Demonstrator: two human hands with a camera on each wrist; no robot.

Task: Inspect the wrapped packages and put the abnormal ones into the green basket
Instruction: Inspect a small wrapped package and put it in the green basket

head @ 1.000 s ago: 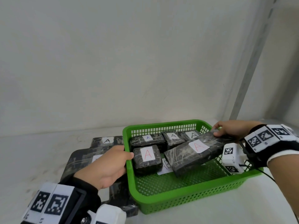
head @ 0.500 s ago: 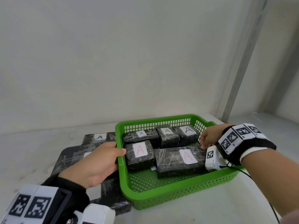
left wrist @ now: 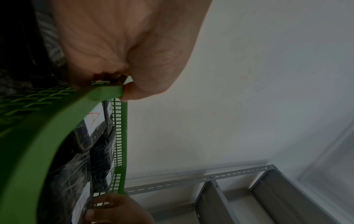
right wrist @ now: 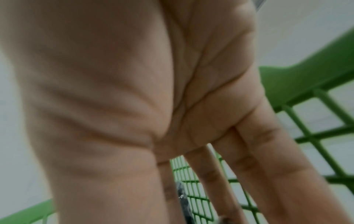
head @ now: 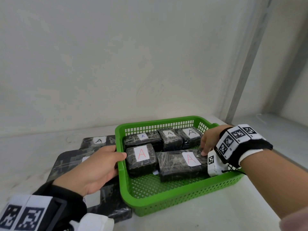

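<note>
Over at the green basket (head: 175,204), my left hand (head: 93,167) is clamped on the near-left rim to steady it. My right hand (head: 205,144), fingers loose and straight, rests on the long red-A package (head: 180,164) lying inside. Best bet: press it flat so it's not riding the neighbor, then let go gently.

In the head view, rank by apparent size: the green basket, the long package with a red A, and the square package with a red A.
1. green basket, largest by far.
2. long package with a red A.
3. square package with a red A, smallest; both sit at similar depth, so this ranking looks sound.
</note>
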